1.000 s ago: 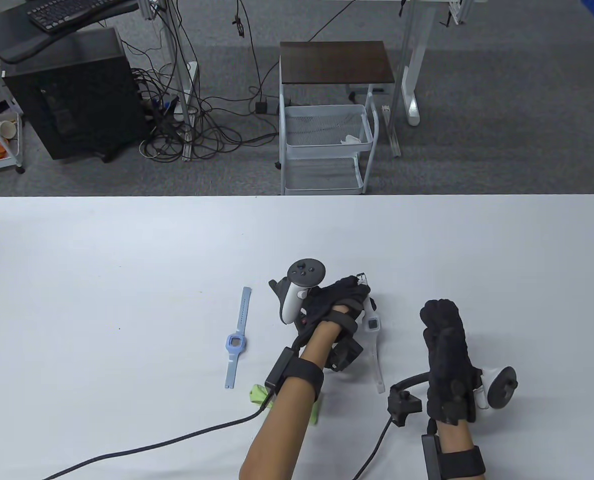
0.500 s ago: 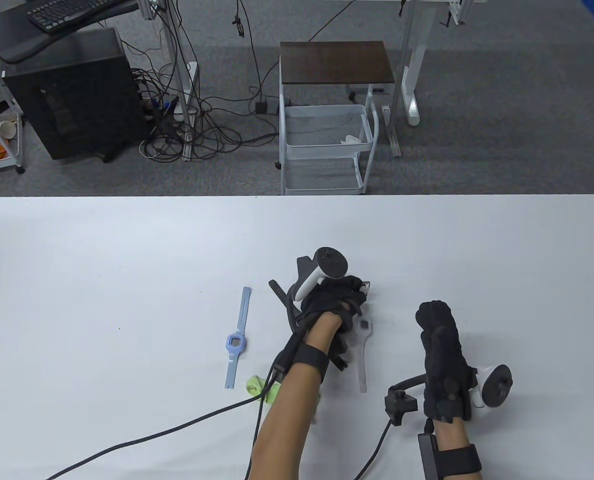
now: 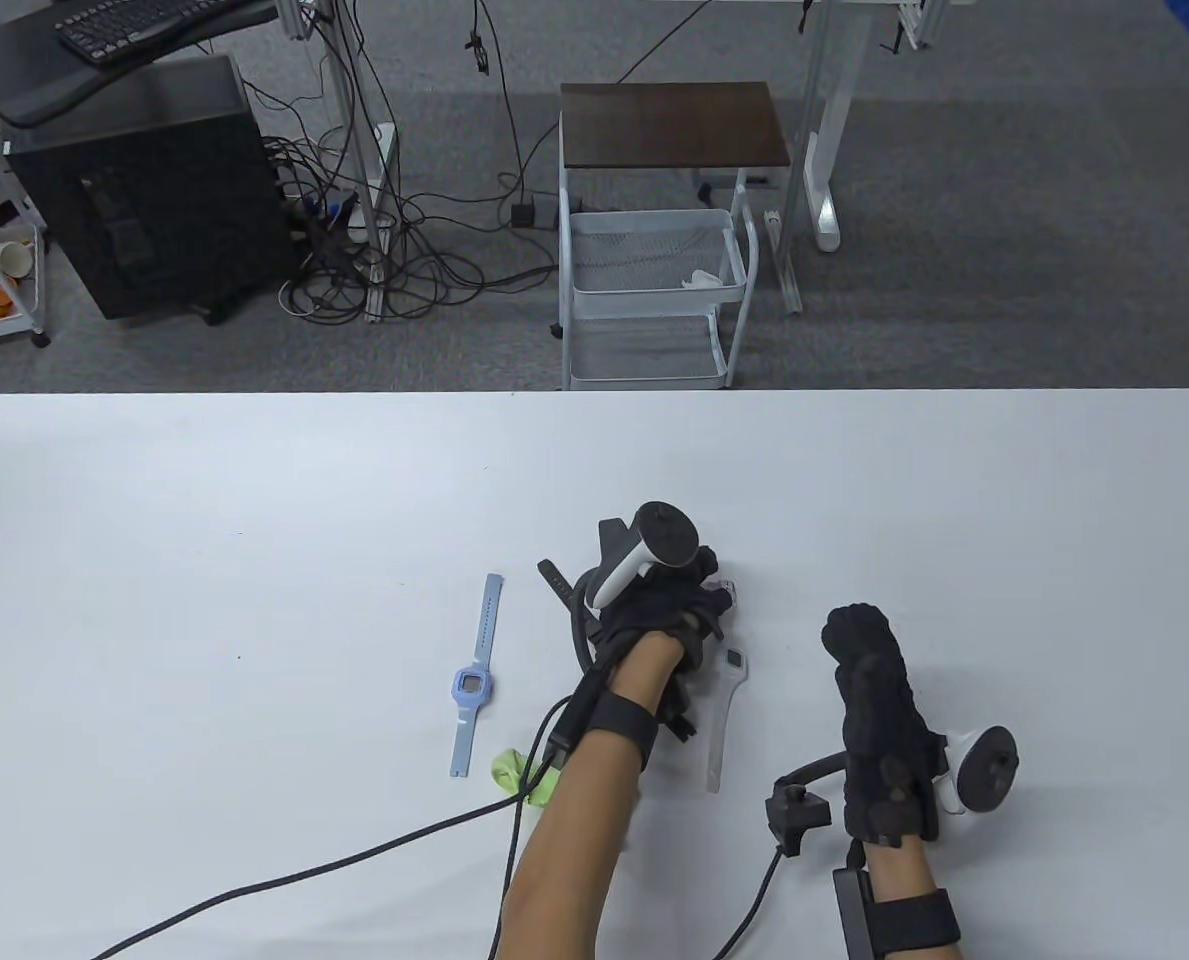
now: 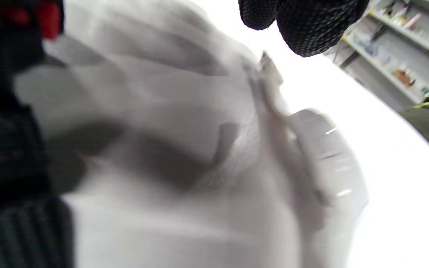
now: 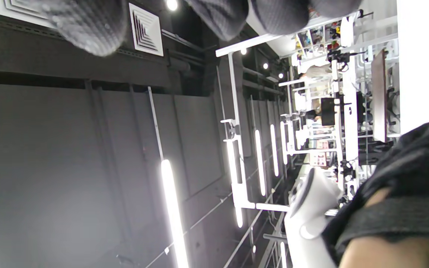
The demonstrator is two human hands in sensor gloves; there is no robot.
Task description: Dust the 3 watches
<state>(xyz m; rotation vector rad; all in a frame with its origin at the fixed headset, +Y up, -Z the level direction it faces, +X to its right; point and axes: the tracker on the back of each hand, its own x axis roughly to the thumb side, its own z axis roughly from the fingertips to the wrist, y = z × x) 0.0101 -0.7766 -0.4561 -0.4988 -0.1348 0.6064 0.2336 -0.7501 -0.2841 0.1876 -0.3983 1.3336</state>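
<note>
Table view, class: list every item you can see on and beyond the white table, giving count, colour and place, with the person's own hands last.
Table: one, white, foreground.
Blue watch: one, light blue, flat, left of the left forearm.
White watch: one, white, its upper strap under the left hand.
Black strap: one, black, beside the left hand; possibly the third watch.
Cloth: one, yellow-green, mostly under the left forearm.
Wire cart: one, white, behind the table.
Left hand: black glove, curled over the white watch.
Right hand: black glove, empty, resting on the table.

white table (image 3: 254,500) | on it: blue watch (image 3: 474,686), white watch (image 3: 726,700), green cloth (image 3: 514,772)
</note>
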